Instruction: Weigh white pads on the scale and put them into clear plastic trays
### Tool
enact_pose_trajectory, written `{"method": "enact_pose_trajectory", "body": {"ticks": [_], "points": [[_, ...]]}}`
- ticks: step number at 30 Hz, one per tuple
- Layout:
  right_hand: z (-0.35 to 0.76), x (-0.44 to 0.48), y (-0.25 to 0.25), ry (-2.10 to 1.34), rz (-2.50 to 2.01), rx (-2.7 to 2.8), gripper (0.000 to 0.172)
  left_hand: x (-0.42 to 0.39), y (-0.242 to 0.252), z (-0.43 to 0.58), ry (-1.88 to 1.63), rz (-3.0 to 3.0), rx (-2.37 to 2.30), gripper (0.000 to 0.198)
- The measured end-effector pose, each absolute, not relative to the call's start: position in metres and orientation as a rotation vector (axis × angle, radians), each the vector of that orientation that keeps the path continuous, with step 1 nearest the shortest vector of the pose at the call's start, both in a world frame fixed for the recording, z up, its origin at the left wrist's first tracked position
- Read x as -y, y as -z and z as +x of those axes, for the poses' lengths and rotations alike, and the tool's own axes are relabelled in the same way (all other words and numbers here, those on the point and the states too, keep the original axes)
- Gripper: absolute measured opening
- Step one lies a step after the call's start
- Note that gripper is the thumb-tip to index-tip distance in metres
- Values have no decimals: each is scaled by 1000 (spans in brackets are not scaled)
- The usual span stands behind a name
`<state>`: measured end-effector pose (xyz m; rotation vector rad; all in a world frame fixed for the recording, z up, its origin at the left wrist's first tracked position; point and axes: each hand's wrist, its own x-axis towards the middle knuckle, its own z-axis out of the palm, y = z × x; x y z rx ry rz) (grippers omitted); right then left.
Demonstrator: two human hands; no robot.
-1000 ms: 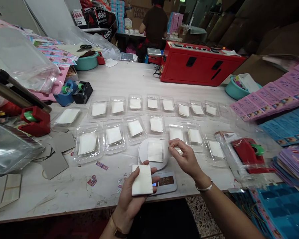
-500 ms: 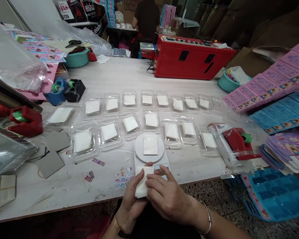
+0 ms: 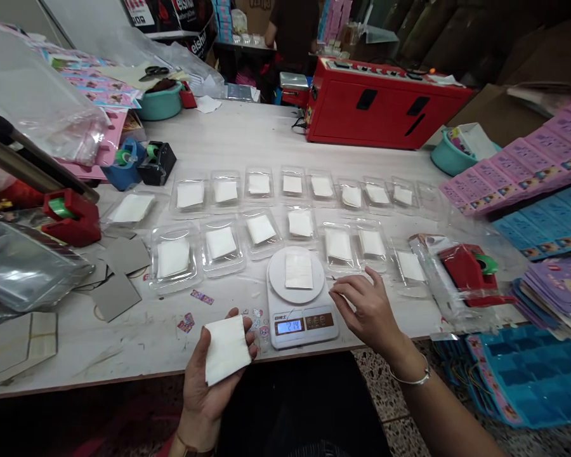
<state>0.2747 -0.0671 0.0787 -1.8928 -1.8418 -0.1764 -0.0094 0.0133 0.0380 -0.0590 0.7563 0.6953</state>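
My left hand, palm up near the table's front edge, holds a stack of white square sheets between thumb and fingers. My right hand hovers just right of a white kitchen scale, fingers loosely bent and partly apart, with nothing visible in them. On the scale's round plate lies another small white stack of sheets. The blue display appears to read 21.4. Behind the scale, two rows of clear plastic trays each hold a similar white stack.
Red tape dispensers stand left and right. Grey cards and small stickers lie on the left. A red machine sits at the back. Pink boxes are piled on the right. Another person is in the background.
My hands have separated: the left moved left with the white stack, the right moved right, off the stack. The scale's display is now uncovered. The view has shifted slightly.
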Motion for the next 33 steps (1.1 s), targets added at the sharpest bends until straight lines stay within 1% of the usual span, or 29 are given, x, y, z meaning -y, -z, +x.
{"method": "enact_pose_trajectory", "body": {"ticks": [6, 13, 20, 25, 33], "points": [[266, 42, -60, 271, -1886, 1959, 9, -11, -38, 3, -662, -117, -723, 37], [268, 17, -43, 229, -1840, 2171, 6, -12, -41, 13, -612, -151, -736, 38], [266, 14, -41, 285, -1809, 2266, 17, -11, -39, 16, -581, -147, -708, 36], [269, 13, -40, 202, -1830, 2266, 19, -11, -43, 20, -566, -158, -710, 37], [269, 8, -46, 64, -1886, 2178, 16, -11, -39, 21, -567, -160, -703, 41]]}}
